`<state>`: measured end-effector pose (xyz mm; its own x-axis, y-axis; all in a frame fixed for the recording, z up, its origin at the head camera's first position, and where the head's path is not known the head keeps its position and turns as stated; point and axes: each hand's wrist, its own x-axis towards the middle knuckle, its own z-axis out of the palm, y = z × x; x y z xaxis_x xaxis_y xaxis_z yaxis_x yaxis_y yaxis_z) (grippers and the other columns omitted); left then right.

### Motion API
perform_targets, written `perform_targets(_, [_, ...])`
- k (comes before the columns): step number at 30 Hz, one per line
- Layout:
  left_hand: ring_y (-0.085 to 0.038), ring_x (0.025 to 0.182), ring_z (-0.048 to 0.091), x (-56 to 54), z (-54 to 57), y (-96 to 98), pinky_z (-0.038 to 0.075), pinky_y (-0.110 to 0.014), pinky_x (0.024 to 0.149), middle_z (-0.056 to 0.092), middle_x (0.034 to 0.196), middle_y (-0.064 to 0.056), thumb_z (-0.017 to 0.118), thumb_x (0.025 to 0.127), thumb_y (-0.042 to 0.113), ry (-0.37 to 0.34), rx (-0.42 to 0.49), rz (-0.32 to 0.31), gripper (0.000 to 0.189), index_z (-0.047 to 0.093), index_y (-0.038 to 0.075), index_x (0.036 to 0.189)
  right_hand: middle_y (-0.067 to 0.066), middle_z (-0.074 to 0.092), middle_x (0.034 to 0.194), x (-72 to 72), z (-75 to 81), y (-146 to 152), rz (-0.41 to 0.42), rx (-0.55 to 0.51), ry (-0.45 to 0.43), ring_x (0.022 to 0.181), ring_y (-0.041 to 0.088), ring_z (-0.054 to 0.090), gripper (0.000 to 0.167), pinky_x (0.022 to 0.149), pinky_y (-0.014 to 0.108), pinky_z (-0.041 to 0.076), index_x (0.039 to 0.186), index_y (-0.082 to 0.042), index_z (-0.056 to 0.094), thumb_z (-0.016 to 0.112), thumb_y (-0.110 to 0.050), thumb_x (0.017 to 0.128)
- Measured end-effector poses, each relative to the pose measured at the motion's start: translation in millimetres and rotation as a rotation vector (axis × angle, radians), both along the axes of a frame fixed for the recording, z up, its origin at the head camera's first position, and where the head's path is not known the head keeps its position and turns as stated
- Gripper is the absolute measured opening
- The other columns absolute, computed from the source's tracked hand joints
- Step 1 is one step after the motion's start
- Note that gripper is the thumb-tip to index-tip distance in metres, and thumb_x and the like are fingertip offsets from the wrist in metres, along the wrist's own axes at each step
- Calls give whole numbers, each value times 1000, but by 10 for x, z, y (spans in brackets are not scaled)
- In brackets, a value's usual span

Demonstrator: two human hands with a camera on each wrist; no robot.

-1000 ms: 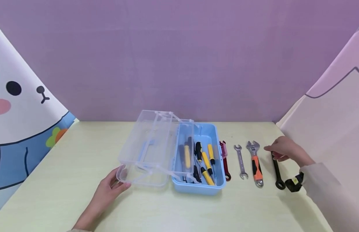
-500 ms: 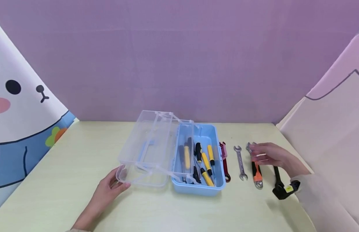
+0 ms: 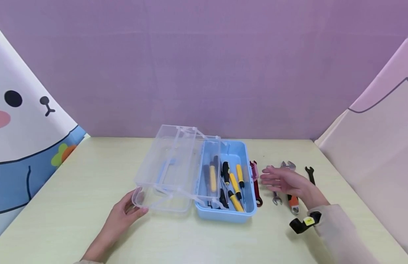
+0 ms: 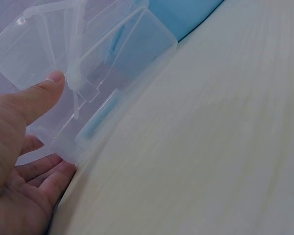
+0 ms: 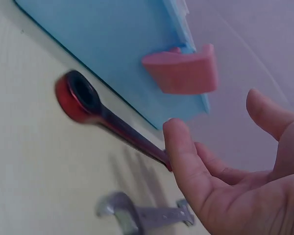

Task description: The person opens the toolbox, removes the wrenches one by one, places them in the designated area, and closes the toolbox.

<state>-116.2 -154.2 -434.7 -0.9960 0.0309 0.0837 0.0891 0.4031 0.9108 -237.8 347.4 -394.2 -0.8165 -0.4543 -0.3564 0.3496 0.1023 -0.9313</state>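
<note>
The clear plastic lid of a blue toolbox lies folded out to the left. My left hand holds the lid's near left corner, thumb above and fingers below it in the left wrist view. Over a silver open-end wrench, my right hand hovers with fingers spread loosely and nothing in them. Close to its fingertips is a red wrench, lying along the toolbox's right side below a pink latch. Several yellow and black screwdrivers lie inside the toolbox.
An adjustable wrench with an orange and black handle lies partly under my right forearm. Farther right is a black wrench, mostly covered by the arm. A purple backdrop rises at the table's far edge.
My right hand has swept left from the black wrench, past the adjustable wrench, to above the silver wrench near the red one. My left hand has stayed at the lid's corner.
</note>
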Motion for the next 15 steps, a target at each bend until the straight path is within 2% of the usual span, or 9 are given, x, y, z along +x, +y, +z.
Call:
perform_targets(2, [-44,131,39,-4,1,-3,46,-11,95,39,142,-32,68,88,16,-2,-5,1,68,33,-5,142,4,61,122,6,-37,-40,20,-34,0,110,16,60,58,99,32,52,144,8,27,40,-31,103])
perform_targets(5, [-43,131,40,-10,-2,-11,46,-11,95,39,142,-32,69,88,16,-1,-12,7,68,33,-4,143,0,64,116,9,-84,-87,36,-90,1,112,16,60,46,100,33,51,138,0,40,40,-30,103])
perform_targets(9, [-44,130,40,-15,-8,-16,44,-6,93,39,142,-32,69,88,16,1,-13,10,68,33,-5,143,0,66,109,6,-126,-162,28,-154,-21,108,17,61,23,99,33,52,113,-15,59,45,-29,102])
perform_targets(12, [-44,130,40,-13,-11,-11,43,-5,92,39,142,-33,68,88,15,-1,-8,7,68,32,-5,143,3,64,105,-1,-153,-229,7,-190,-57,104,18,62,17,97,34,53,101,-18,60,47,-29,101])
perform_targets(15, [-44,130,40,-11,-10,-1,43,-5,92,40,141,-33,68,88,15,-5,-9,9,68,32,-5,142,4,62,105,-4,-176,-284,2,-183,-73,102,19,61,18,94,33,54,102,-18,57,48,-34,100])
